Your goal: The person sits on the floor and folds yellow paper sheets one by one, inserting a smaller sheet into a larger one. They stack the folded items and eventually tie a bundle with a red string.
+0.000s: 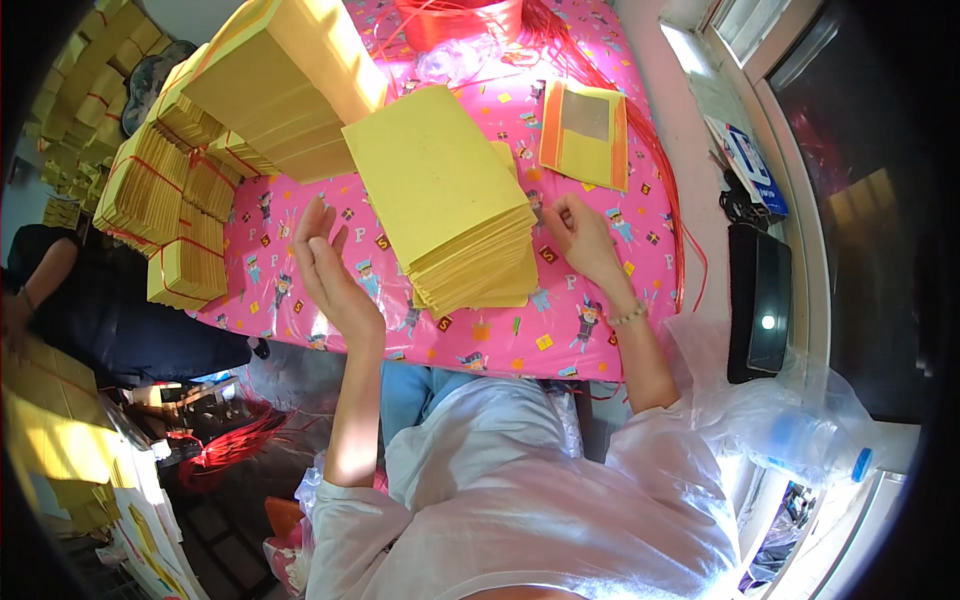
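Note:
A stack of yellow paper sheets or envelopes [435,185] lies at a slant in the middle of the pink patterned tablecloth [250,310], its near edges fanned unevenly. More yellow sheets [520,285] show beneath it. My left hand [330,270] is open to the left of the stack, fingers stretched and apart from it, holding nothing. Close by the stack's right edge, my right hand [585,240] has its fingers curled in, with nothing showing in them. To the far right of the stack lies a flat yellow and orange packet [585,135] with a grey panel.
Tall yellow paper stacks [290,100] and bundles tied with red string [150,190] crowd the table's left side. A red basket [460,22] and red strands [640,130] lie at the back. Another person's arm [45,275] is at the left. A windowsill [700,90] runs along the right.

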The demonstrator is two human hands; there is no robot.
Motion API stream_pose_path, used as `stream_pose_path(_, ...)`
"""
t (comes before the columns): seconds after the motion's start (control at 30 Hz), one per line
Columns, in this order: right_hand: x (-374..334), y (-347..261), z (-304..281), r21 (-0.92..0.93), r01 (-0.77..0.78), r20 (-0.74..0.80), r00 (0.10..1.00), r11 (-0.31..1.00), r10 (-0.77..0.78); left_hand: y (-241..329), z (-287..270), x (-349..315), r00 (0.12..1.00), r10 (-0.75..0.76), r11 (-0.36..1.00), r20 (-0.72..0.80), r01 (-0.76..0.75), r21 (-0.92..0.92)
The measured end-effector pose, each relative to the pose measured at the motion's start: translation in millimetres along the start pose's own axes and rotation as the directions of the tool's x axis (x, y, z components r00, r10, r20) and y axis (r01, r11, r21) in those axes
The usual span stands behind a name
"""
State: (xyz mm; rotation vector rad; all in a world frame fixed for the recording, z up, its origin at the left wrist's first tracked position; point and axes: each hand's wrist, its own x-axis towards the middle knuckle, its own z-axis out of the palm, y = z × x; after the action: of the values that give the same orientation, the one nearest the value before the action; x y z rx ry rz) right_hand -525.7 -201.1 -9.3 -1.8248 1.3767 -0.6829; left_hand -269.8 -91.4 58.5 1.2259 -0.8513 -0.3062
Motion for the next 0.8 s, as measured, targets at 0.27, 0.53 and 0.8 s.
stream_pose_path(0.27, -21.1, -115.4, -43.6, 0.746, 0.343, -0.155, 0.923, 0.571, -0.352, 62.8, -11.0, -6.8, 0.898, 0.341, 0.939, 0.277, -0.340, -0.055)
stream_pose_path(0.53, -76.7, -156.0, -63.5, 0.615, 0.479, -0.152, 0.851, 0.626, -0.502, 135.1, 34.5, -7.5, 0.514, 0.067, 0.990, 0.855, 0.072, -0.121)
stream_pose_path(0.8, -73.2, -153.7, -77.7, 0.676, 0.528, -0.452, 0.848, 0.513, -0.277, 77.0, 51.7, -71.2, 0.194, -0.060, 0.949, 0.979, 0.316, -0.005)
